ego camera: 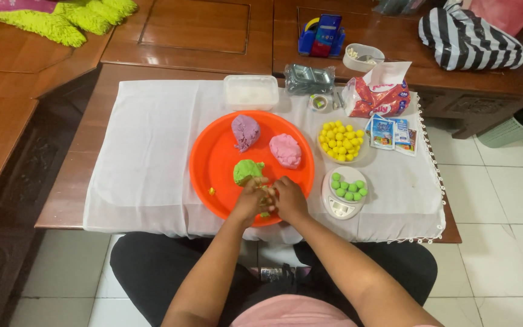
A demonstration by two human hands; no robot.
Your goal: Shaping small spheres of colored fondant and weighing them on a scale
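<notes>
A round orange tray (216, 157) holds a purple dough lump (245, 131), a pink dough lump (286, 150) and a green dough lump (247, 171). My left hand (250, 200) and my right hand (289, 198) meet over the tray's near rim, pressed together around a small piece of green dough (267, 195) that is mostly hidden between them. The big green lump lies just beyond my left hand. A tiny green crumb (212, 191) rests on the tray at the left.
A small white kitchen scale (341, 208) carries several green dough balls (348, 188). A dish of yellow balls (341, 141), sachets (391, 132), a flour bag (378, 97), a clear lidded box (251, 92) and a tape roll (320, 103) lie on the white cloth (146, 163).
</notes>
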